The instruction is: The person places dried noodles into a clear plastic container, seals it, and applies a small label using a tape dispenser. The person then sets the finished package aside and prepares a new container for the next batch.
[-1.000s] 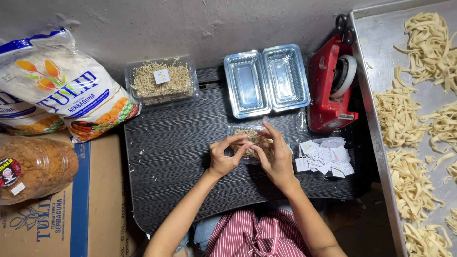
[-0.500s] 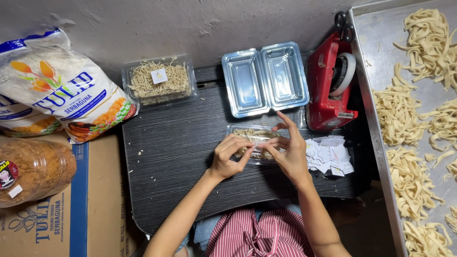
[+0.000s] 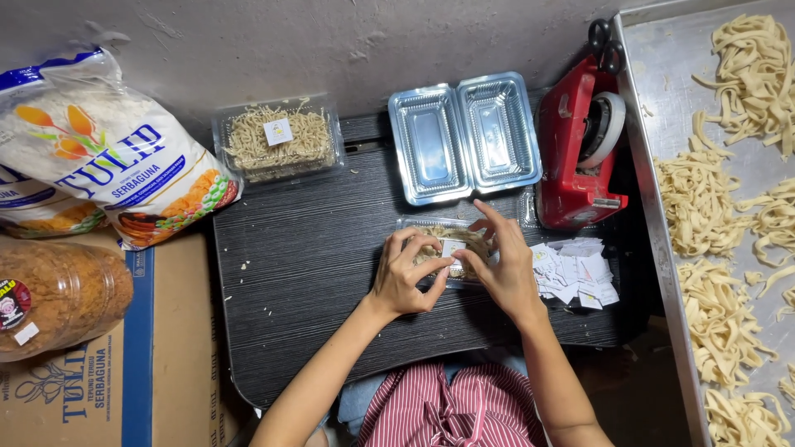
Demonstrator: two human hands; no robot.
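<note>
A clear plastic box of noodle sticks (image 3: pixel 451 238) lies closed on the dark tabletop (image 3: pixel 306 273) in front of me. My left hand (image 3: pixel 406 273) rests on its left part, fingers curled over the lid. My right hand (image 3: pixel 501 269) covers its right part, and thumb and fingers of both hands pinch a small white label (image 3: pixel 453 247) against the lid. Much of the box is hidden under my hands. A pile of small white paper labels (image 3: pixel 575 269) sits just right of my right hand.
An open empty clear box (image 3: pixel 464 136) and a closed, labelled filled box (image 3: pixel 277 139) stand at the back. A red tape dispenser (image 3: pixel 580 157) is at right, beside a metal tray (image 3: pixel 654 215) of noodle bundles. Flour bags (image 3: pixel 108 157), a jar (image 3: pixel 58 302) and a cardboard carton (image 3: pixel 99 389) lie left.
My right hand reached to the label pile and came back over the box. Both hands now press a white label onto the lid.
</note>
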